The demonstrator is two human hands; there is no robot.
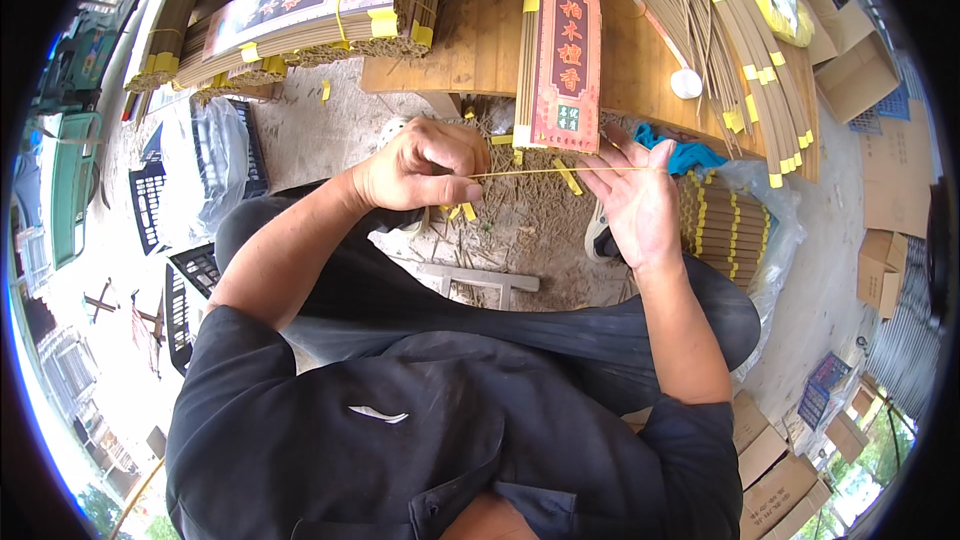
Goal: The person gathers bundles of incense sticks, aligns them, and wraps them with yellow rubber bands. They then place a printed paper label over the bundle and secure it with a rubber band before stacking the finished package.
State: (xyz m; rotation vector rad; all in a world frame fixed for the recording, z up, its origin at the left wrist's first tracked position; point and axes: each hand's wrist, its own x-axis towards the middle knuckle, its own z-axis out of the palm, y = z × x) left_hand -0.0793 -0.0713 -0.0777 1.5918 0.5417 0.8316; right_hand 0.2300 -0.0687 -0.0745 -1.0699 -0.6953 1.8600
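Note:
A thin yellow elastic band [525,172] is drawn taut between my hands. My left hand [427,165] pinches one end between thumb and curled fingers. At the other end, the band crosses to the thumb of my right hand [637,199], which is palm up with fingers spread and holds it stretched. The fingertips of that hand are near the lower right corner of a bundle of incense sticks [529,52]; whether they touch it I cannot tell. A pink printed paper label [571,56] lies along the bundle, whose end juts over the front edge of the wooden table [442,75].
Labelled incense bundles [300,7] are stacked at left. Loose sticks [675,30], a white round-ended tool [685,82] and yellow-banded bundles [765,75] lie at right. Below are a blue cloth [679,152], wrapped bundles [720,221], a wooden stool [480,277] and black crates [150,202].

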